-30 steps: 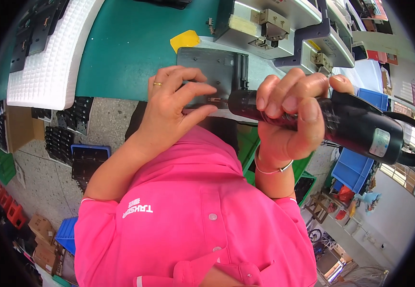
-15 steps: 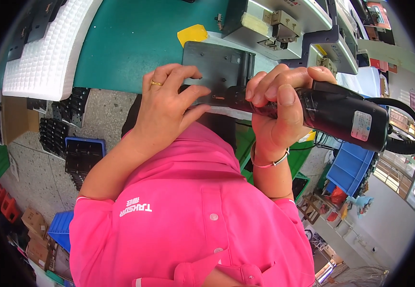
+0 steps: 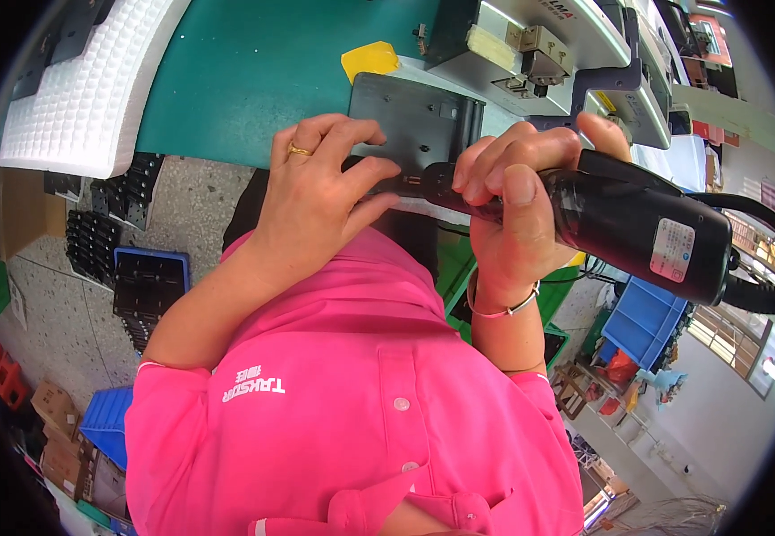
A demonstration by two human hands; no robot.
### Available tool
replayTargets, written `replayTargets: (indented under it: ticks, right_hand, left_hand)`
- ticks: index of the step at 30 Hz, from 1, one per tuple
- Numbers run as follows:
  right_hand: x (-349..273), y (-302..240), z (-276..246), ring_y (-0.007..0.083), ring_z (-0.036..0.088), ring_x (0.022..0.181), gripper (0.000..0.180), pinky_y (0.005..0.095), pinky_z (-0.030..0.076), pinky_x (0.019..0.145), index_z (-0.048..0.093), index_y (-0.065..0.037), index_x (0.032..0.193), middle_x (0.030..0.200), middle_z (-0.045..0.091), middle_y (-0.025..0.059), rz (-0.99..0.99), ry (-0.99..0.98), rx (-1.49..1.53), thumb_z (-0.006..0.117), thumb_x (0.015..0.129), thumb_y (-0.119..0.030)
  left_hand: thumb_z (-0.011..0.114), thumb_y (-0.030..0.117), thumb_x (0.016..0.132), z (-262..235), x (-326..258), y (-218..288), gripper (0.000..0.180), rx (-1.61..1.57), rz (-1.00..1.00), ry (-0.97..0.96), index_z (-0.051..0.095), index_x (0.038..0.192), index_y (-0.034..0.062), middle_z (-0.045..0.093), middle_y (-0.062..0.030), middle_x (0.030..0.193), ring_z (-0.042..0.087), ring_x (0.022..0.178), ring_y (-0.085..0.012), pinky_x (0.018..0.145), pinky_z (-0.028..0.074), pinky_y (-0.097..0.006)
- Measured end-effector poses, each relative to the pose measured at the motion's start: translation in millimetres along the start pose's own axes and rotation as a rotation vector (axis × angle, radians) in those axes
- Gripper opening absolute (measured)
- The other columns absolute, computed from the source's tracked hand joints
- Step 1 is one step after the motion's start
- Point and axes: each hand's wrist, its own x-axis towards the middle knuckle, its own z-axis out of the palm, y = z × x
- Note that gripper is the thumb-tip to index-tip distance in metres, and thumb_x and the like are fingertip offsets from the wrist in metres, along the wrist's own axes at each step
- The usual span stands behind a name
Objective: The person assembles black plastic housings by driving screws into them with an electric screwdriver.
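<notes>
Wrapped round the driver, the right hand has its fingers and thumb closed on the front half. I see a thick black cylinder, partly glossy, with a pale label near its rear end and a ribbed cord behind. Its nose hangs over the near edge of the black plate, at the near edge of the green bench. The long axis runs sideways; the nose points left, toward the left hand. That hand's thumb and forefinger curve apart over the plate's near left corner; whether they pinch it, I cannot tell. The driver's tip blurs into the dark plate, fingers hide its middle, and the cord fades into the right rim.
</notes>
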Motion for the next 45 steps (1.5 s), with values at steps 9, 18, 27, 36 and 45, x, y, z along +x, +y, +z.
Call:
replayTargets:
  ticks: [9, 18, 27, 36, 45]
  right_hand:
    - [-5.3, 10.0, 9.2, 0.0161, 0.046, 0.045, 0.038, 0.0310, 0.045, 0.044, 0.039, -0.010, 0.114, 0.062, 0.050, 0.0053, -0.114, -0.038, -0.148, 0.065, 0.087, -0.005]
    - [-13.1, 6.1, 9.9, 0.0131, 0.054, 0.055, 0.040, 0.0263, 0.046, 0.057, 0.031, -0.007, 0.106, 0.067, 0.057, 0.0041, -0.114, 0.005, -0.158, 0.062, 0.083, 0.003]
    - [-15.9, -29.6, -36.8, 0.0160, 0.047, 0.054, 0.039, 0.0329, 0.045, 0.050, 0.039, -0.015, 0.121, 0.067, 0.046, 0.0031, -0.060, 0.386, 0.323, 0.051, 0.086, -0.004]
    - [-27.3, -28.8, -77.7, 0.0138, 0.046, 0.055, 0.038, 0.0321, 0.044, 0.053, 0.042, -0.011, 0.117, 0.067, 0.043, 0.0017, -0.091, 0.512, 0.060, 0.058, 0.083, -0.003]
    - [-30.4, -18.4, -85.5, 0.0148, 0.046, 0.051, 0.041, 0.0312, 0.046, 0.048, 0.041, -0.008, 0.117, 0.062, 0.046, 0.0037, -0.045, 0.488, 0.079, 0.060, 0.082, 0.000]
  left_hand:
    - [0.077, 0.024, 0.067, 0.7, -0.8, -1.0, 0.034, -0.004, 0.013, -0.004, 0.065, 0.098, 0.0140, 0.054, -0.0027, 0.115, 0.048, 0.112, -0.0246, 0.093, 0.033, -0.041]
    - [0.086, 0.027, 0.055, -10.4, 29.2, -9.3, 0.082, 0.086, 0.106, -0.129, 0.050, 0.128, 0.0173, 0.039, -0.0098, 0.141, 0.033, 0.133, -0.0308, 0.107, 0.025, -0.047]
    - [0.088, 0.029, 0.052, -13.8, 36.7, -15.7, 0.090, 0.119, 0.139, -0.220, 0.048, 0.132, 0.0155, 0.039, -0.0134, 0.139, 0.035, 0.133, -0.0333, 0.110, 0.024, -0.047]
    - [0.084, 0.033, 0.053, -47.8, 13.6, -5.1, 0.089, 0.067, -0.044, -0.112, 0.050, 0.131, 0.0087, 0.038, -0.0179, 0.140, 0.034, 0.129, -0.0377, 0.106, 0.031, -0.047]
    - [0.080, 0.028, 0.064, -108.1, 40.4, -21.6, 0.078, -0.254, -0.156, 0.126, 0.049, 0.133, 0.0079, 0.035, -0.0178, 0.143, 0.034, 0.133, -0.0312, 0.110, 0.027, -0.041]
